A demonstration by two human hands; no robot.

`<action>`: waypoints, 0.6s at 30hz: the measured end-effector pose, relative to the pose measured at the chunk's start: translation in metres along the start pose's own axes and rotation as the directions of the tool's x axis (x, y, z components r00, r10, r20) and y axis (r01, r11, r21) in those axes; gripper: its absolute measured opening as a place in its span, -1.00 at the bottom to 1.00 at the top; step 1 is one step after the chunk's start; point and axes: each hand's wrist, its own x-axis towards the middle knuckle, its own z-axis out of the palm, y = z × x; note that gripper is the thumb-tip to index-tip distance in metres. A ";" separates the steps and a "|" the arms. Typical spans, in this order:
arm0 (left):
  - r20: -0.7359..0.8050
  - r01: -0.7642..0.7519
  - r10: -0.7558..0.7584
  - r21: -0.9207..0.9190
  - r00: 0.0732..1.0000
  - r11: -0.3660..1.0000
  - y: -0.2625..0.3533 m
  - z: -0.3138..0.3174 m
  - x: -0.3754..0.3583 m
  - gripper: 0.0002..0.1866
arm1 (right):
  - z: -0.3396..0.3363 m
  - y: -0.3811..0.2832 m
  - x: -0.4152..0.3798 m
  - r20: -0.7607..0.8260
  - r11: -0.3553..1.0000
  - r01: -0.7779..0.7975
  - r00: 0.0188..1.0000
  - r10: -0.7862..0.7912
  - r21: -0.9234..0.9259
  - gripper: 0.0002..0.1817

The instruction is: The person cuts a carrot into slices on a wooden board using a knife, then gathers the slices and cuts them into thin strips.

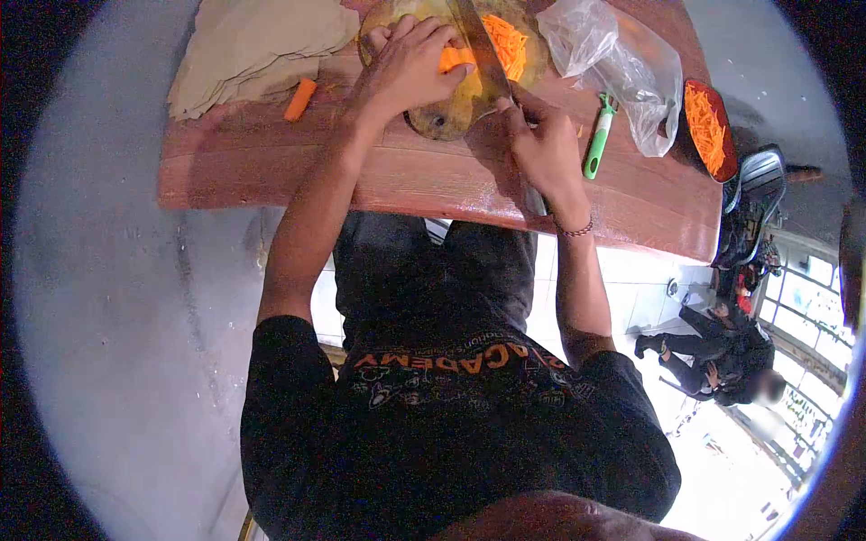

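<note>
My left hand [413, 65] is closed on an orange carrot piece [456, 59], pressing it against a round wooden cutting board [439, 119]. In my right hand [544, 142] is the handle of a knife [483, 52], its broad blade slanting across the board just right of the carrot piece. Cut carrot strips [506, 47] lie heaped on the board on the blade's other side. A short carrot chunk [300, 99] rests on the table left of my left wrist. Close to my right hand lies a green-handled peeler [599, 137].
The wooden table [244, 171] has brown paper sheets [262, 45] at its left. A clear plastic bag [622, 59] lies at the right, beside a dark container [693, 133] of carrot strips. Another person [722, 356] sits in the background at right.
</note>
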 end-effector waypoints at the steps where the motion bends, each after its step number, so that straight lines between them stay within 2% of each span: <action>1: 0.000 0.001 -0.001 -0.001 1.000 1.000 0.001 -0.001 0.000 -0.59 | 0.001 0.001 0.001 0.001 1.000 0.000 1.000 0.000 -0.001 -0.60; 4: 0.011 0.006 -0.006 0.027 1.000 1.000 0.000 -0.001 0.000 -0.59 | 0.003 0.004 0.002 0.004 0.999 0.040 0.999 -0.040 0.005 -0.61; 7: -0.065 -0.021 0.022 0.016 0.998 1.000 0.000 0.000 -0.002 -0.63 | 0.002 0.002 0.002 -0.003 0.999 0.035 0.999 -0.035 -0.016 -0.62; 10: -0.068 -0.029 0.033 0.053 0.997 0.998 0.000 -0.002 -0.003 -0.63 | 0.005 0.002 0.006 0.007 0.989 0.092 0.996 -0.092 -0.115 -0.63; 12: -0.001 0.007 -0.007 0.056 1.000 0.998 0.000 -0.003 -0.002 -0.61 | 0.017 0.014 0.018 -0.037 0.898 0.258 0.957 -0.289 -0.356 -0.65; 13: 0.000 0.007 -0.007 0.054 1.000 0.998 0.001 -0.004 -0.002 -0.61 | 0.018 0.012 0.024 -0.037 0.899 0.256 0.957 -0.288 -0.356 -0.65; 15: -0.020 0.000 0.001 0.054 1.000 0.999 0.003 -0.004 -0.002 -0.61 | 0.018 0.005 0.037 -0.017 0.959 0.194 0.979 -0.202 -0.206 -0.63; 18: -0.040 -0.025 0.025 0.011 0.999 1.000 -0.002 0.000 -0.001 -0.59 | 0.023 0.011 0.058 -0.049 0.954 0.210 0.973 -0.226 -0.214 -0.62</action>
